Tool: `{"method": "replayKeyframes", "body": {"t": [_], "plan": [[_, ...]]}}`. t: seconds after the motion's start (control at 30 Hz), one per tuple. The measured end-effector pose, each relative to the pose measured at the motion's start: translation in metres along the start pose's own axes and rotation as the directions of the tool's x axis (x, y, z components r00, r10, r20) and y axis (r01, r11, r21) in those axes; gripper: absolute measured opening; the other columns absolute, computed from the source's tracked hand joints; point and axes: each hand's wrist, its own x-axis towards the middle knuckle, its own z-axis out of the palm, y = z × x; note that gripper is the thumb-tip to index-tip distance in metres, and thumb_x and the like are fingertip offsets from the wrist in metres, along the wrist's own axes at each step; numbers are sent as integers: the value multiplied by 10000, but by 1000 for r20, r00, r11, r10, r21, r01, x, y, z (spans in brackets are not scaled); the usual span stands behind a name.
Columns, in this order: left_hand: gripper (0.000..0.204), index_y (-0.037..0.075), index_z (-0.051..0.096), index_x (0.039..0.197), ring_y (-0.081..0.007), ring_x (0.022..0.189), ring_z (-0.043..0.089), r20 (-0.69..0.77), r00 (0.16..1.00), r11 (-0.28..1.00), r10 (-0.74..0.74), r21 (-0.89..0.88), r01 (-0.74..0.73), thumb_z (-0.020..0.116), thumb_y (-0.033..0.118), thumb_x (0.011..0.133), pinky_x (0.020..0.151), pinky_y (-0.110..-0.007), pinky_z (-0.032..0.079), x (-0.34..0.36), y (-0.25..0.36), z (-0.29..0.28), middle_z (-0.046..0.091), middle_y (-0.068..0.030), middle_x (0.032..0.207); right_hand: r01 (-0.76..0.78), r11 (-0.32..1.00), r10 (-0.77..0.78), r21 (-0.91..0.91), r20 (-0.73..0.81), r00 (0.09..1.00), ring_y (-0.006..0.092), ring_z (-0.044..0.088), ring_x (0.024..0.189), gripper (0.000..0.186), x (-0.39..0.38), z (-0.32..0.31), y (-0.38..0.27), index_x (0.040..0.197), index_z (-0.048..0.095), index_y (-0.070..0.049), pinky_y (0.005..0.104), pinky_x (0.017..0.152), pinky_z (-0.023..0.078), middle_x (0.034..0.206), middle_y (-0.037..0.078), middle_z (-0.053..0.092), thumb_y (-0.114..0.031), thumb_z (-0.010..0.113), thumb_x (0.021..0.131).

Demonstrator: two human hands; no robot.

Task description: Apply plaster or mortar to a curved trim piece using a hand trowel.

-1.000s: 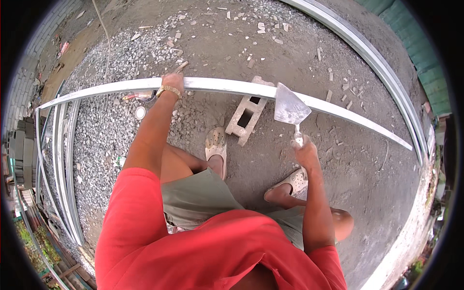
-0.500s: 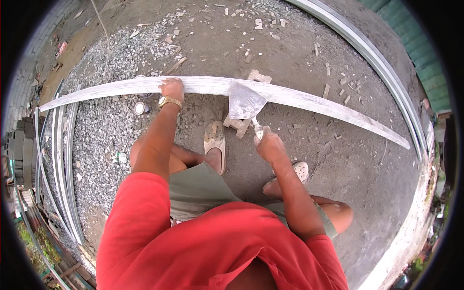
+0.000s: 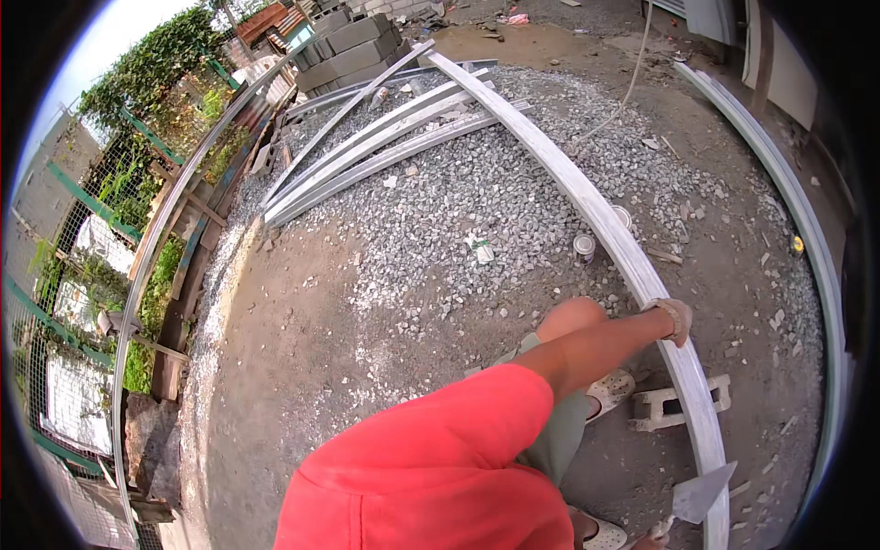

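My left hand (image 3: 676, 316) is on the long metal bar (image 3: 596, 211), a little to the gravel side of the hollow concrete block (image 3: 653, 410). The wrist crosses over the bar, but my fingers are too hidden to tell how firmly they close on it. On the other side of the block, my right hand (image 3: 653, 543) is closed around the handle of a trowel (image 3: 701, 495); most of that hand is cut off by the lower edge of the view. The trowel's blade overlaps the bar, though I can't tell whether it touches.

The bar passes over the block, and its far end, well away from the block across the gravel (image 3: 440, 247), crosses a thinner bar (image 3: 344, 128). A can (image 3: 584, 245) stands on the gravel side of the block, just beside the bar. One of my clogs (image 3: 610, 394) is near the block.

I'd judge the bar stiff enough to hold its line, light for its length but awkward, liable to roll or swing if lifted at one end. Its whitish, streaked face may feel dusty and slick, and the edges could be sharp. Close to the block seems the steadiest place to grip, palm across the face rather than fingertips along an edge.
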Motion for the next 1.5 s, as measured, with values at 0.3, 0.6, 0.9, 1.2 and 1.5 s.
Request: {"method": "replayKeyframes", "body": {"t": [0.3, 0.6, 0.9, 1.2, 1.5], "plan": [[742, -55, 501, 1259, -225, 959, 637, -423, 900, 543, 110, -733, -410, 733, 396, 717, 812, -322, 503, -56, -4, -112, 654, -158, 1062, -214, 915, 210, 341, 50, 976, 440, 583, 819, 414, -10, 36, -72, 1046, 495, 87, 467, 735, 450, 872, 279, 602, -286, 573, 886], [476, -17, 598, 1106, -180, 852, 650, -469, 859, 326, -204, -860, -392, 696, 337, 804, 704, -272, 505, -61, -37, -135, 667, -118, 993, 61, 998, -62, 9, 79, 995, 441, 607, 852, 392, 70, 74, -274, 1017, 501, 0, 514, 743, 478, 904, 261, 632, -354, 575, 866], [440, 3, 606, 1113, -164, 834, 647, -457, 876, 474, -152, -812, -341, 698, 307, 808, 709, -260, 502, -42, -30, -128, 676, -106, 985, 230, 972, -233, 40, 127, 964, 351, 646, 776, 347, 106, 114, -390, 975, 517, -17, 440, 682, 519, 794, 190, 643, -329, 605, 849], [588, 26, 587, 1184, -202, 941, 601, -194, 981, 807, -4, -579, -111, 701, 415, 759, 751, -288, 471, -33, -67, -106, 594, -150, 1152, -396, 918, 396, 11, -61, 916, 437, 596, 919, 399, 41, 11, -126, 1027, 492, -24, 500, 795, 465, 942, 260, 630, -382, 570, 868], [730, -39, 489, 1290, -310, 1210, 498, 86, 977, 978, 196, -85, -189, 684, 407, 745, 1024, -335, 363, 5, -37, -64, 513, -215, 1309, -522, 841, 534, 142, -378, 756, 413, 622, 860, 464, -25, -65, -11, 1010, 562, 20, 446, 726, 478, 870, 236, 647, -430, 538, 898]]}}
